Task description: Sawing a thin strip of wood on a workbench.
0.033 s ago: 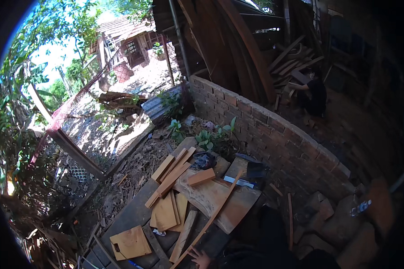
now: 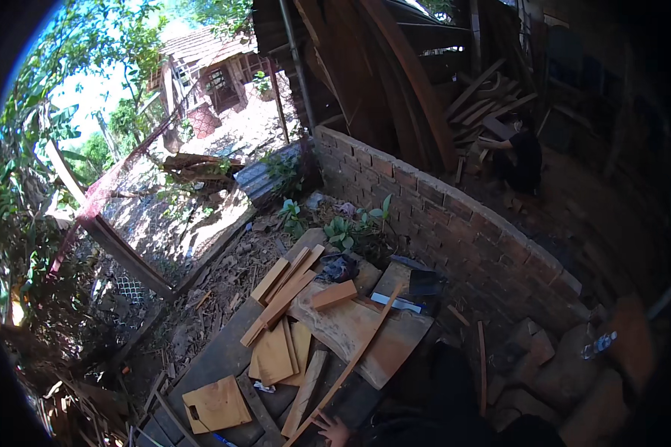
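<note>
At the lower edge my left hand (image 2: 334, 430) reaches in from the right with its fingers spread. Its fingertips are at the side of a long thin wooden strip (image 2: 358, 354), near that strip's close end; whether they press on it I cannot tell. The strip slants across a wide plank (image 2: 320, 314), on which a short wooden block (image 2: 334, 295) also lies. Left of my hand is a narrow wooden bar (image 2: 304, 395). Beyond it lie several thin flat boards (image 2: 274, 356), and a board with a slot (image 2: 220, 406) sits further left. My right hand is not in view.
Several cut lengths (image 2: 282, 298) lie by a dark crumpled bundle (image 2: 339, 268). A low brick wall (image 2: 425, 205) bounds the right side. Behind it a person (image 2: 525, 160) crouches beside stacked timber (image 2: 484, 112). A clear bottle (image 2: 600, 345) lies among blocks at right.
</note>
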Demonstrator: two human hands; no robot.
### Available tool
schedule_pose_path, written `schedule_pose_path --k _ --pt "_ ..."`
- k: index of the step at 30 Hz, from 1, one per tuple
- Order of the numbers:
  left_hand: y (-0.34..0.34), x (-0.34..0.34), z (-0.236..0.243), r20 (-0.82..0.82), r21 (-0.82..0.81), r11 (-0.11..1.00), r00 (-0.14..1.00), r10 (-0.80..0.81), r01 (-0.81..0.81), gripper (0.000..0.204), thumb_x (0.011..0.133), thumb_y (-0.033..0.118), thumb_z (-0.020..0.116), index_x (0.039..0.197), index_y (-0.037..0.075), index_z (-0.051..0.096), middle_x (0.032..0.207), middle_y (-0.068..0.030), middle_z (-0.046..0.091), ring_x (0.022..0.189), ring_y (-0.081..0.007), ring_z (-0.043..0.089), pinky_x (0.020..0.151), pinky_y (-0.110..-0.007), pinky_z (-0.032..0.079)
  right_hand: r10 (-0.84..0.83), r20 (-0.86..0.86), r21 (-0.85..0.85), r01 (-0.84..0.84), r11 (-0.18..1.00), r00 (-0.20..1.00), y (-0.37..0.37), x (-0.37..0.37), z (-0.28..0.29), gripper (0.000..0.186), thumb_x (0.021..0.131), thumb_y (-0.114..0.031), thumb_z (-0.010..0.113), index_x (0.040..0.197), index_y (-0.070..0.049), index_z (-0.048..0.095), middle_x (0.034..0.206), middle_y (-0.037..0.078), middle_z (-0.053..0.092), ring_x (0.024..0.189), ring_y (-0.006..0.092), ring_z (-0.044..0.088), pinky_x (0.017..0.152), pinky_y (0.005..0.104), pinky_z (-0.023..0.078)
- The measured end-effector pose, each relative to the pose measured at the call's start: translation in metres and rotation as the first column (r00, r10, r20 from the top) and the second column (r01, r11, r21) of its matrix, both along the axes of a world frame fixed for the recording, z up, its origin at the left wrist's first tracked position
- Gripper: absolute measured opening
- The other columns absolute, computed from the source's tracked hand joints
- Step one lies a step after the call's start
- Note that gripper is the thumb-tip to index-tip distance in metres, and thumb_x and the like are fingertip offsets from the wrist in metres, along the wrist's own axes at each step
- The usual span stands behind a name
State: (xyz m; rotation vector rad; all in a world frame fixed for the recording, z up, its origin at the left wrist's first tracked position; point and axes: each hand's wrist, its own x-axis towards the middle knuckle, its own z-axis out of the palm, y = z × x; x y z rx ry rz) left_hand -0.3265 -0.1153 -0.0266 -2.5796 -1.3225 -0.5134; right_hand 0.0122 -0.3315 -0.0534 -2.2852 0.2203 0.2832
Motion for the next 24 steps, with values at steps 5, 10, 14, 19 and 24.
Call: schedule_pose_path --k 5,10,14,19,24 --pt "0.021 -0.002 -0.044 -0.437 0.133 0.915 0.806 0.4 -0.382 0.067 0.07 0.046 0.067 0.122 0.007 0.049 0.148 -0.0155 -0.017 0.13 -0.0532 -0.011 0.089 -0.07 0.029 0.036 -0.039 0.046 -0.034 0.998 0.999 0.027 -0.006 0.014 0.034 0.087 -0.027 0.052 0.089 0.005 0.062 0.083 0.019 0.064 0.077 0.0283 0.062 0.07 0.0421 0.047" --pt "0.01 0.004 -0.032 0.69 -0.229 0.95 0.724 0.003 0.214 0.043 0.079 0.021 0.055 0.12 0.007 0.053 0.143 -0.0356 0.008 0.119 -0.0693 0.008 0.066 -0.07 0.038 -0.016 -0.102 0.047 0.021 0.999 0.995 0.003 -0.031 0.003 0.034 0.086 -0.027 0.052 0.089 0.005 0.062 0.083 0.019 0.064 0.077 0.0281 0.062 0.07 0.0421 0.047" --pt "0.002 0.003 -0.011 -0.215 0.169 0.985 0.974 0.069 -0.033 0.047 0.076 0.024 0.058 0.12 0.007 0.053 0.142 -0.0359 0.008 0.119 -0.0696 0.008 0.067 -0.069 0.04 -0.003 -0.146 0.068 0.013 0.998 0.989 0.005 -0.045 -0.001 0.033 0.086 -0.027 0.052 0.089 0.005 0.062 0.083 0.019 0.064 0.078 0.028 0.063 0.07 0.0422 0.047" --pt "-0.004 0.017 0.041 -0.306 -0.533 0.82 0.951 0.043 -0.209 0.057 0.071 0.033 0.064 0.121 0.008 0.052 0.145 -0.0292 -0.001 0.125 -0.0615 -0.001 0.081 -0.069 0.031 0.012 -0.211 0.056 0.0 0.998 0.977 -0.01 -0.061 0.002 0.033 0.086 -0.027 0.053 0.088 0.005 0.062 0.084 0.019 0.065 0.078 0.0277 0.063 0.07 0.0422 0.047" --pt "0.014 0.052 0.083 -0.127 -0.847 0.452 0.934 0.335 -0.278 0.059 0.072 0.034 0.067 0.114 -0.002 0.049 0.144 -0.0285 -0.012 0.131 -0.0525 -0.012 0.093 -0.069 0.026 0.031 -0.298 -0.091 -0.061 0.994 0.954 -0.098 -0.083 0.008 0.033 0.086 -0.027 0.053 0.088 0.005 0.063 0.084 0.019 0.065 0.078 0.0275 0.063 0.07 0.0422 0.047"
